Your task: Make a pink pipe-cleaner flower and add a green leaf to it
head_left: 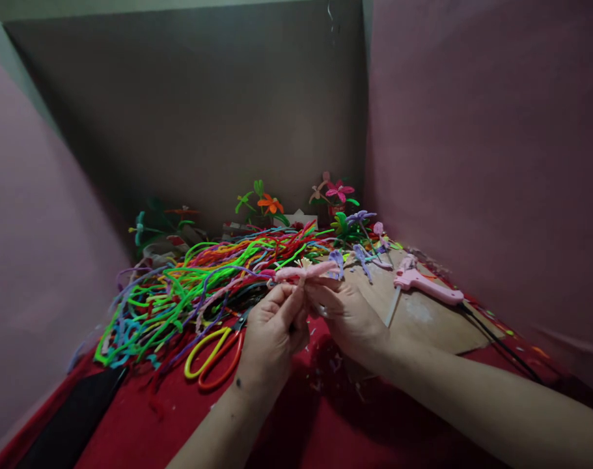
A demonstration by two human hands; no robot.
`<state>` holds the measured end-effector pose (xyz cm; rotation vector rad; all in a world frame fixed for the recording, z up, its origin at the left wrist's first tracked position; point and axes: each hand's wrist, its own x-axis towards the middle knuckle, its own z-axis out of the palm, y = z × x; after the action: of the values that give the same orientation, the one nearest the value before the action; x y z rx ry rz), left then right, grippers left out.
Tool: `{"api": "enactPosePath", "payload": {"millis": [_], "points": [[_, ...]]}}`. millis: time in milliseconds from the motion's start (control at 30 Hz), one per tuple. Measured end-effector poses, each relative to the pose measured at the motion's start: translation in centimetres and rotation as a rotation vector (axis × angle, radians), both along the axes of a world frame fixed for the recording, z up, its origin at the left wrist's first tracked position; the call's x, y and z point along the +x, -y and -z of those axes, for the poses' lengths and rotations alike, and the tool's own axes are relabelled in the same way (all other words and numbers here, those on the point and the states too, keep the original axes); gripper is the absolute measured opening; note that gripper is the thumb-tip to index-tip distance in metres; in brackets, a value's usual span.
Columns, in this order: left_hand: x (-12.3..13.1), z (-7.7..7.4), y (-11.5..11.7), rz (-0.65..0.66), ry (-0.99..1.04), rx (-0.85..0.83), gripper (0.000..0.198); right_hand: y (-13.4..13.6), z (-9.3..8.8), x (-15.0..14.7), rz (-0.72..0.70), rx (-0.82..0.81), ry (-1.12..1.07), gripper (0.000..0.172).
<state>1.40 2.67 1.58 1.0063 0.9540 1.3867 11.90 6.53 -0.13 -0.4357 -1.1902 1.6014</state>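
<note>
Both of my hands meet in the middle, above a red cloth (144,430). My left hand (271,335) is closed in a pinch under a pink pipe-cleaner flower (303,270). My right hand (347,316) grips the same flower from the right, fingers curled on its stem. The flower's pink petals spread sideways above my fingertips, with a pale tuft at their centre. A big heap of loose pipe cleaners (198,286) in green, red, purple and orange lies just behind and left of my hands.
Scissors (215,352) with yellow and orange handles lie left of my left hand. A pink glue gun (426,285) with a black cord rests on a cardboard sheet (437,322) at right. Finished pipe-cleaner flowers (338,192) stand at the back. Pink and grey walls close in the space.
</note>
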Motion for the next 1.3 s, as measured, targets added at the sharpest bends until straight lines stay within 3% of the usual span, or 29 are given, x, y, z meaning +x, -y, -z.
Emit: {"api": "enactPosePath", "payload": {"millis": [100,167,333,433,500,600,700,800,967,1067,1133,1233,1300], "points": [[-0.3,0.1,-0.3,0.107,0.043,-0.015,0.026,-0.1,-0.1,-0.2,-0.088,-0.103,-0.088,0.027],[-0.4,0.3,-0.4,0.086,-0.068,0.008,0.027,-0.2,-0.2,-0.2,-0.118,-0.086,-0.116,0.022],[-0.7,1.3,-0.3,-0.347,-0.792,0.373,0.012,0.2,-0.8,0.2,-0.056,-0.021,-0.090,0.020],[-1.0,1.7,-0.3,-0.448,-1.017,0.518,0.009,0.5,-1.0,0.1,-0.040,-0.006,-0.061,0.023],[-1.0,1.5,-0.2,-0.429,-0.953,0.494,0.010,0.6,-1.0,-0.1,-0.029,0.008,-0.083,0.024],[-0.7,0.8,-0.1,-0.348,-0.673,0.314,0.011,0.4,-0.6,-0.4,-0.069,0.020,-0.134,0.026],[-0.4,0.4,0.0,-0.215,-0.369,0.155,0.016,0.2,-0.1,-0.4,-0.086,0.001,-0.107,0.035],[-0.5,0.3,0.0,-0.070,-0.205,0.078,0.021,0.0,0.3,-0.2,-0.084,0.019,-0.037,0.041],[-1.2,-0.7,-0.4,0.011,-0.405,0.115,0.024,-0.3,0.2,-0.2,-0.014,0.057,-0.076,0.028],[-2.5,-2.0,-0.5,-0.086,-0.534,0.158,0.019,-0.4,0.0,0.1,0.098,0.208,-0.072,0.013],[-3.8,-2.7,-0.2,-0.145,-0.459,0.121,0.022,-0.4,-0.2,0.4,0.149,0.329,0.009,0.018],[-5.1,-3.3,0.7,0.012,-0.243,0.062,0.048,0.0,0.0,0.9,0.184,0.424,0.122,0.029],[-5.1,-3.4,1.3,0.129,-0.225,0.066,0.055,0.3,0.1,1.1,0.219,0.447,0.155,0.028]]}}
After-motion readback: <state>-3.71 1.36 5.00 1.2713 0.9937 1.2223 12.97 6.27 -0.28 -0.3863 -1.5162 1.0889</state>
